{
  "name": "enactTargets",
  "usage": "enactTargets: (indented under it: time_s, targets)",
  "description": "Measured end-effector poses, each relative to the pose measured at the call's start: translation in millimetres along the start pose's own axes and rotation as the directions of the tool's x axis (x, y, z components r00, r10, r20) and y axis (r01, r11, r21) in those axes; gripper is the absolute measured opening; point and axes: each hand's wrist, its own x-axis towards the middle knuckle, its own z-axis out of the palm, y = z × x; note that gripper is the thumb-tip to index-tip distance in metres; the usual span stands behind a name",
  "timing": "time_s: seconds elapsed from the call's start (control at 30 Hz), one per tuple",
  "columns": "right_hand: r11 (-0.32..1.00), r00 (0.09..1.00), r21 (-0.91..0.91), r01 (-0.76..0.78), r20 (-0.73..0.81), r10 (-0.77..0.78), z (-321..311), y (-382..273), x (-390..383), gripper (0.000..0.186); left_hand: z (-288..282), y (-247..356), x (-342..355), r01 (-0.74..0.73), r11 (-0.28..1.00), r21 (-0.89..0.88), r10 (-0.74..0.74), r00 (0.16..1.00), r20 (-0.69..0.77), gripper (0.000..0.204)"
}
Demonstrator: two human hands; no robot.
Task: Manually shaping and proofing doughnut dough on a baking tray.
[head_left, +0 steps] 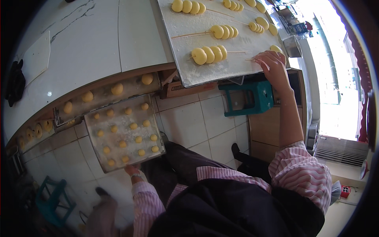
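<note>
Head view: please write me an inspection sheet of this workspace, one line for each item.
Surface: white counter, floured.
Job's things: floured tray with skewered yellow dough balls; smaller tray of loose small balls.
Clutter: more balls on the counter's lower ledge.
Hands: left hand holds the smaller tray's edge; right hand touches a skewer.
Cables: nothing seen.
Surroundings: tiled floor, teal stool.
</note>
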Motion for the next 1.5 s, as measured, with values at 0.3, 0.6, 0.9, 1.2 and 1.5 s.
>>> enactTargets:
  time_s: [0.3, 0.6, 0.9, 1.2, 1.5]
  targets:
    - [0.915, 0.763, 0.280, -0.289, -0.510, 0.397, -43, 5, 5, 0.011, -13, -1, 16, 0.016, 0.998, -0.060, -0.016, 1.000, 0.005, 0.039]
    - [0.783, 0.512, 0.277, 0.557, -0.857, -0.061, -109, -115, 26, 0.010, 6, 4, -3, -0.031, 0.998, -0.061, 0.032, 0.999, 0.014, 0.040]
    - [-0.085, 0.547, 0.707, 0.702, -0.612, -0.571, 10, -293, 36, 0.020, -52, -45, 68, -0.320, 0.911, 0.259, 0.299, 0.947, 0.119, 0.037]
    - [0.432, 0.627, 0.874, 0.224, 0.210, -0.750, 203, -411, 80, 0.028, 7, -4, -11, -0.123, 0.991, 0.048, 0.126, 0.990, -0.057, 0.026]
    - [0.475, 0.519, 0.433, 0.766, 0.019, -0.854, 329, -440, 167, 0.029, 4, -22, -1, -0.383, 0.882, 0.274, 0.402, 0.915, -0.015, 0.019]
